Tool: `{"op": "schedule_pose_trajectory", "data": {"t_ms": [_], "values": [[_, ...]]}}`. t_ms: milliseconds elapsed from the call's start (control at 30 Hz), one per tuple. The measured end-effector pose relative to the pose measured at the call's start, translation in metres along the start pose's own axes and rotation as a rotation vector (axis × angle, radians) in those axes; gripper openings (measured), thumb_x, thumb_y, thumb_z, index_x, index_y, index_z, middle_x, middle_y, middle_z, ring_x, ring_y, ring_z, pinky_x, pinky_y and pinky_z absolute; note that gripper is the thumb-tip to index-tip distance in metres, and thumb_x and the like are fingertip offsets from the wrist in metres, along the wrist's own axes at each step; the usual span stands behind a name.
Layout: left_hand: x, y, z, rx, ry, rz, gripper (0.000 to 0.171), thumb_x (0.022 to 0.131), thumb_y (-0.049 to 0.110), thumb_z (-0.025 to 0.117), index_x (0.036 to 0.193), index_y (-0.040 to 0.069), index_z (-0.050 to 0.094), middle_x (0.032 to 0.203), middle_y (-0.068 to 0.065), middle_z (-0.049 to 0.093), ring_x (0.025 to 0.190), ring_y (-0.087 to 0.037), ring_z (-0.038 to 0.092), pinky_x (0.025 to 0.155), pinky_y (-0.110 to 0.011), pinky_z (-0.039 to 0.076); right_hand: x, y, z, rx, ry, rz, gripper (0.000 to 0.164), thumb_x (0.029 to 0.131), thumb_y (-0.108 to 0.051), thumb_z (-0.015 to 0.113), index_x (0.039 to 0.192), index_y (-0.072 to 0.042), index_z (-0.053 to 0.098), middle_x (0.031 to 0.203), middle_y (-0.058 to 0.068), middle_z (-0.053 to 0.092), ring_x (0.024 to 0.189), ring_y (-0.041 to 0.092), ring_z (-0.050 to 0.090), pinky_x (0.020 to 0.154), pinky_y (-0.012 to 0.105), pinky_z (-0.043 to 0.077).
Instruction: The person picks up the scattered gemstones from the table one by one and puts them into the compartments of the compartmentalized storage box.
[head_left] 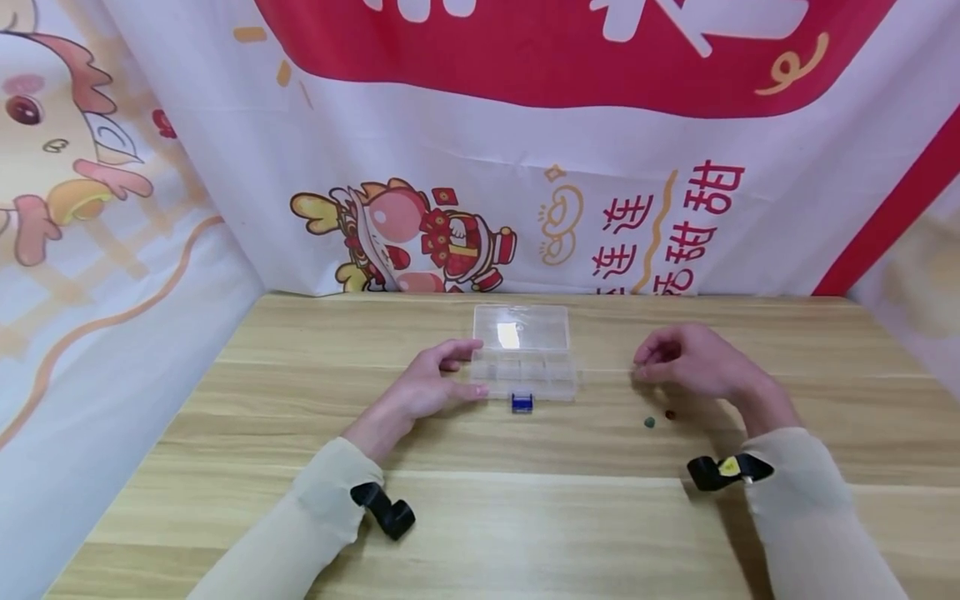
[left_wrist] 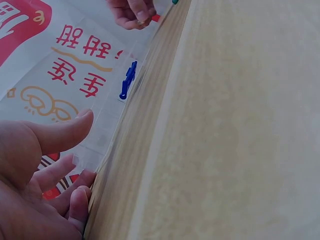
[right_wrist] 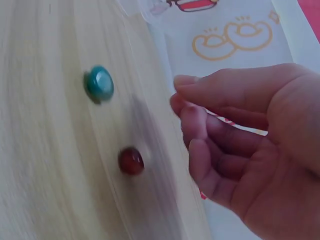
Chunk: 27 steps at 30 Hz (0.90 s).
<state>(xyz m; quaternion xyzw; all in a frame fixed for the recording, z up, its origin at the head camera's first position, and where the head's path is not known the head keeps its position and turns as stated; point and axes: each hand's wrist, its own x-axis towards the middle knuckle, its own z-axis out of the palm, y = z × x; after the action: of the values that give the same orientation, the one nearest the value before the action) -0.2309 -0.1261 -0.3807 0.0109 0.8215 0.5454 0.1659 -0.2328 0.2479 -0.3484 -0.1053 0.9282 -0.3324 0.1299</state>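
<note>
A clear plastic compartment box (head_left: pixel 522 377) lies on the table with its lid (head_left: pixel 521 327) raised at the back and a blue latch (head_left: pixel 522 403) at its front. My left hand (head_left: pixel 431 382) holds the box by its left end, thumb near the front corner and index finger near the hinge side. To the right of the box, my right hand (head_left: pixel 693 360) pinches a small pale bead-like piece (left_wrist: pixel 143 22) between thumb and fingertips; in the right wrist view the fingers hide it. Below that hand lie a green bead (right_wrist: pixel 100 84) and a dark red bead (right_wrist: pixel 131 161).
The wood-grain table (head_left: pixel 525 525) meets a printed cloth (head_left: pixel 450 125) behind the box, and another cloth hangs at the left. Black straps (head_left: pixel 384 510) sit on both sleeved wrists.
</note>
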Motion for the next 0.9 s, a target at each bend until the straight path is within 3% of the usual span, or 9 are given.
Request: {"op": "schedule_pose_trajectory", "data": {"t_ms": [333,900], "values": [[0.0,0.0,0.0,0.002,-0.004,0.008,0.065,0.077,0.02,0.084,0.134,0.034,0.057,0.135,0.007,0.053,0.127,-0.022,0.042,0.113,-0.046,0.032,0.01,-0.012,0.015,0.033,0.037,-0.071,0.02,0.086,-0.025,0.077,0.102,-0.015,0.073,0.093,0.004,0.068,0.086,0.022,0.058,0.071,0.029,0.05],[0.001,-0.001,-0.001,0.008,-0.009,0.006,0.064,0.078,0.021,0.084,0.133,0.035,0.057,0.136,0.007,0.053,0.127,-0.022,0.041,0.113,-0.047,0.032,0.014,-0.031,0.03,0.051,0.016,-0.09,0.015,0.088,-0.022,0.075,0.103,-0.019,0.074,0.097,0.001,0.07,0.087,0.023,0.057,0.073,0.033,0.05]]}}
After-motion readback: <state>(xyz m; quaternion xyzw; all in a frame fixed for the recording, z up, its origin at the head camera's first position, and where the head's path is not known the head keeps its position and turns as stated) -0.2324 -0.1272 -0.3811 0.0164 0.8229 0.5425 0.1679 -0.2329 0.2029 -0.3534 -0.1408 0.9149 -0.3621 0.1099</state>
